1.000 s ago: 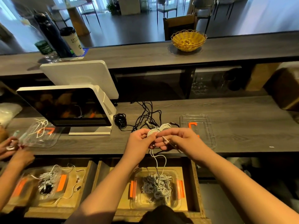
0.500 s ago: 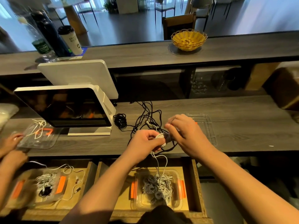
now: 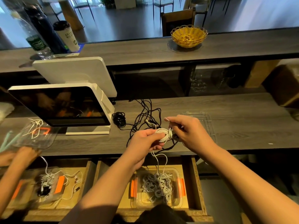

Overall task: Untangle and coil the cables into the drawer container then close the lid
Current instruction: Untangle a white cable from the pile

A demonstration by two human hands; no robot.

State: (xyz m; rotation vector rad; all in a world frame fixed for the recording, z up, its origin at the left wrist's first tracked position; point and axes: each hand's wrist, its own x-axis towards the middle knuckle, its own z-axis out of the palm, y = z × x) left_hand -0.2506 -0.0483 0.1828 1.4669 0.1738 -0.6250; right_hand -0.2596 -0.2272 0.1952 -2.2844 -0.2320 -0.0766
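Note:
My left hand (image 3: 145,139) grips a small coil of white cable (image 3: 163,134) above the counter's front edge. My right hand (image 3: 187,131) pinches the cable's end at the right side of the coil, wrapped across the loops. A loose strand of the same cable hangs down into the clear container (image 3: 174,202) with orange latches in the open drawer (image 3: 196,183), which holds several grey-white coils (image 3: 157,185). The clear lid (image 3: 208,122) lies on the counter behind my right hand, partly hidden by it. Black tangled cables (image 3: 145,113) lie on the counter just behind my hands.
A white screen terminal (image 3: 64,107) stands at the left. Another person's hands (image 3: 21,156) work at the far left by a second clear lid (image 3: 35,136) and a second drawer container (image 3: 48,186). A yellow basket (image 3: 189,35), bottles and a cup (image 3: 66,36) stand on the upper shelf.
My right hand has circled round the coil, from in front of it, up over it, to its right side, wrapping the cable end. The other person's hands dropped from the lid toward the drawer.

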